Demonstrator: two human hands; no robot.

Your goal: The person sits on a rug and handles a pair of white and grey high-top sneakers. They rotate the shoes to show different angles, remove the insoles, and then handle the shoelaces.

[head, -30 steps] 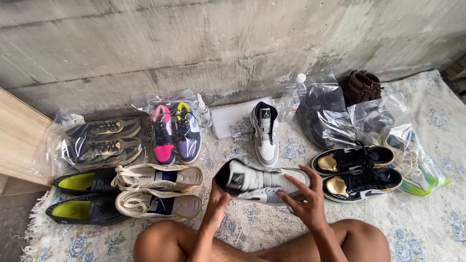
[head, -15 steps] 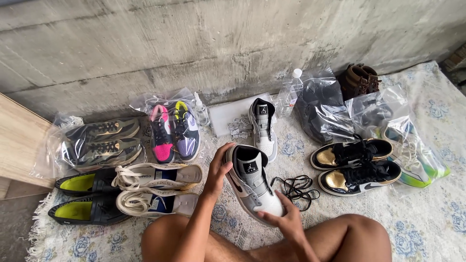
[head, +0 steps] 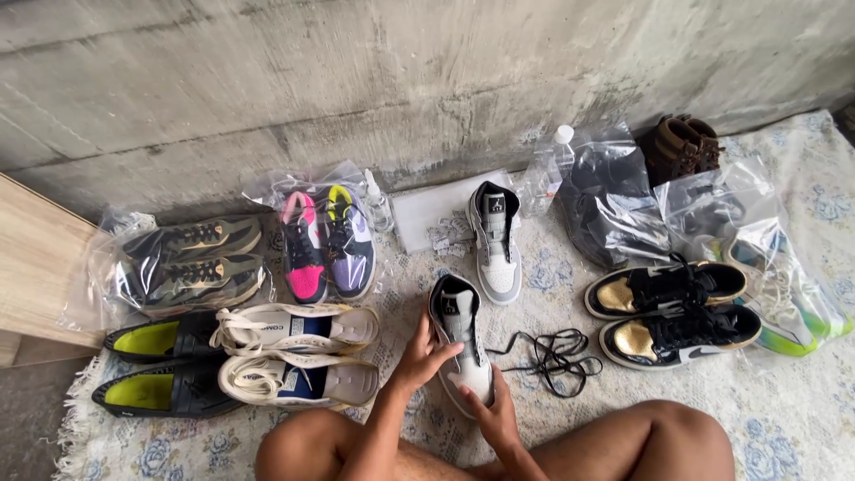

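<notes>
Far left, a clear plastic bag (head: 134, 267) holds my olive shoes, lying against the wall. Next to it a second clear bag (head: 307, 191) wraps the pink and purple pair. A flat white packet (head: 427, 214) lies by the wall past that, then a clear water bottle (head: 545, 174). Further right a dark bag (head: 614, 209) slumps, and a clear bag (head: 757, 240) with a green-soled shoe sits at the far right. My left hand (head: 426, 349) curls half closed over the side of the grey and white high-top shoe (head: 459, 343), which stands on the rug (head: 802, 410) before my knees. My right hand (head: 492, 414) cups its toe from below, fingers bent around it. Loose black laces (head: 552, 356) lie just beside.
</notes>
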